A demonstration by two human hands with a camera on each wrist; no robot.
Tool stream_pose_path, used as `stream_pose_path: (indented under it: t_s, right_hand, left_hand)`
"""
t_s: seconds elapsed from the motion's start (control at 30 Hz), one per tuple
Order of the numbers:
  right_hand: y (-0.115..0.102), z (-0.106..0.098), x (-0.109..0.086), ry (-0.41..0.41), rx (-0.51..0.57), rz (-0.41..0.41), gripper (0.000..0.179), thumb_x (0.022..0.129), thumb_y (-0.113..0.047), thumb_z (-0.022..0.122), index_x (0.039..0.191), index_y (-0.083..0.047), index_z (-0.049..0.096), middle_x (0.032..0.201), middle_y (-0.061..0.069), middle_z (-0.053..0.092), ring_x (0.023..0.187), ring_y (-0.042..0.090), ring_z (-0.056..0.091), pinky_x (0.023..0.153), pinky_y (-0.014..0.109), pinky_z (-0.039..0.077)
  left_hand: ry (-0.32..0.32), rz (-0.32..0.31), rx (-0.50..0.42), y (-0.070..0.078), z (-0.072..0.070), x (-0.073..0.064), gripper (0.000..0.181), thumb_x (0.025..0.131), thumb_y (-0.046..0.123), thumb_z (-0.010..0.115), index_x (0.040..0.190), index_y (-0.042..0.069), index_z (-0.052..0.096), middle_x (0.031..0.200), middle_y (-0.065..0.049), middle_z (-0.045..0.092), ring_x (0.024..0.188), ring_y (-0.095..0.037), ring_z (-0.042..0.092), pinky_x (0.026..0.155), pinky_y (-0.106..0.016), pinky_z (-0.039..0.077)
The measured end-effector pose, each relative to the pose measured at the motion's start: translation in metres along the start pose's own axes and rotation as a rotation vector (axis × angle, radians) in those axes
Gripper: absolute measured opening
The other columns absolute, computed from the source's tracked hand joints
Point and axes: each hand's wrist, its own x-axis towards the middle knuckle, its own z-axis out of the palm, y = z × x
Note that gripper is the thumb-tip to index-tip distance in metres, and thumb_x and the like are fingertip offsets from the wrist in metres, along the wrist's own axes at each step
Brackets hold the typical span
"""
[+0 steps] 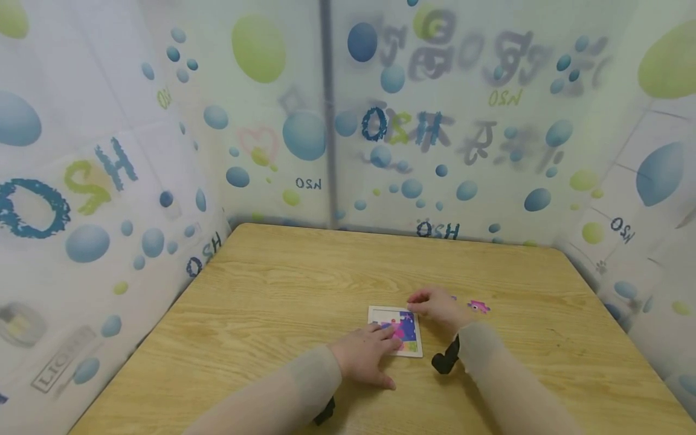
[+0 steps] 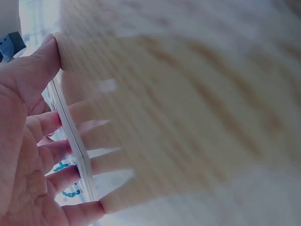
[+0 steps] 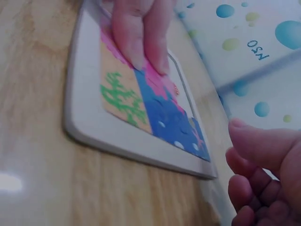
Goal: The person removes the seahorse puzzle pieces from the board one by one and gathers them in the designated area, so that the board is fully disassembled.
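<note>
A small jigsaw puzzle in a white frame tray (image 1: 419, 352) lies on the table, its picture pieces (image 3: 167, 123) showing blue, pink, orange and green. White bare tray shows at its upper left. My left hand (image 1: 365, 353) rests over the tray's left side, fingers extended; in the right wrist view two of its fingertips (image 3: 157, 59) press on the pink and blue pieces. Just off the tray's far right corner is my right hand (image 1: 439, 307). Its fingers (image 3: 242, 190) are loosely curled with the thumb apart from them, and nothing shows between them.
A loose pink puzzle piece (image 1: 478, 307) with a printed eye lies right of my right hand. Another bit of a piece (image 1: 454, 297) peeks out behind that hand. The wooden table (image 1: 272, 272) is bounded by printed curtains (image 1: 261, 121) at the back and sides.
</note>
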Motion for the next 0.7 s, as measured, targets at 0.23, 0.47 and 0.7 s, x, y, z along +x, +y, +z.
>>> stream_pose_path:
  t_s: [0.23,0.47,0.7]
  right_hand:
    - [0.000,0.013,0.000,0.005,-0.019,-0.049,0.010,0.088,-0.015,0.071,0.095,-0.009,0.071,0.096,0.003,0.064,0.093,0.021,0.053,0.085,0.037,0.043]
    - [0.003,0.018,0.000,0.019,-0.055,-0.079,0.008,0.083,-0.013,0.076,0.090,-0.011,0.072,0.093,0.001,0.064,0.090,0.019,0.055,0.085,0.038,0.044]
    - [0.002,0.021,-0.002,0.011,-0.085,-0.083,0.012,0.083,-0.014,0.075,0.093,-0.012,0.071,0.096,0.000,0.064,0.095,0.020,0.056,0.093,0.045,0.042]
  left_hand:
    - [0.003,0.002,0.006,0.000,0.000,0.002,0.079,0.082,0.065,0.061,0.147,0.025,0.041,0.158,-0.001,0.025,0.142,-0.028,0.028,0.112,-0.038,0.029]
    - [-0.005,0.000,-0.002,-0.001,0.000,0.002,0.079,0.082,0.065,0.061,0.147,0.026,0.040,0.158,0.000,0.025,0.142,-0.028,0.027,0.113,-0.039,0.029]
    - [0.007,0.018,0.049,-0.002,-0.001,0.004,0.078,0.081,0.068,0.059,0.145,0.026,0.044,0.155,-0.001,0.032,0.140,-0.026,0.031,0.113,-0.042,0.027]
